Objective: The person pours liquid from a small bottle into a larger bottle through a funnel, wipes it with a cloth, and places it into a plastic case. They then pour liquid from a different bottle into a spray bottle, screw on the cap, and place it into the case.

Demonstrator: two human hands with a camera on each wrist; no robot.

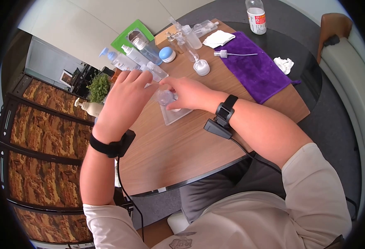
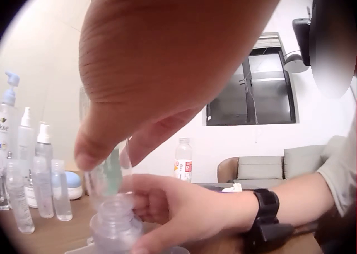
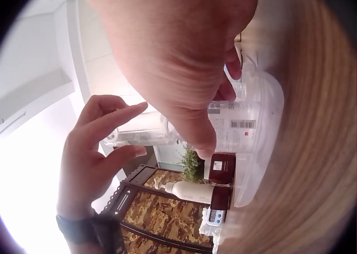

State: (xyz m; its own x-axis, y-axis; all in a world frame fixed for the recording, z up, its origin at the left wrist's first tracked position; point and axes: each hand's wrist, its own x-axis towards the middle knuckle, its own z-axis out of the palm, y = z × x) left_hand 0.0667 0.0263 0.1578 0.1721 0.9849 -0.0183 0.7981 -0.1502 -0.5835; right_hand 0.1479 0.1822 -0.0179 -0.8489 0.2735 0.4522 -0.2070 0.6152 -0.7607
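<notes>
A clear bottle (image 1: 166, 98) (image 2: 117, 230) with a printed label (image 3: 239, 127) stands on a clear tray (image 1: 175, 119) (image 3: 273, 106). My right hand (image 1: 192, 94) (image 2: 192, 206) (image 3: 178, 58) grips it around the side, thumb and fingers on opposite sides. Above its open neck, my left hand (image 1: 126, 99) (image 2: 162, 58) (image 3: 92, 153) holds a clear cylindrical container (image 2: 111, 173) (image 3: 142, 129) between thumb and fingers. Something pale green shows through that container in the left wrist view. Whether the container touches the neck, I cannot tell.
Pump bottles (image 1: 122, 62), small clear bottles (image 2: 42, 187) and a blue-lidded jar (image 1: 167, 54) stand behind my hands. To the right lie a purple cloth (image 1: 255, 68), a spray nozzle (image 1: 224, 54) and crumpled tissue (image 1: 283, 65). A labelled bottle (image 1: 256, 20) is farther back.
</notes>
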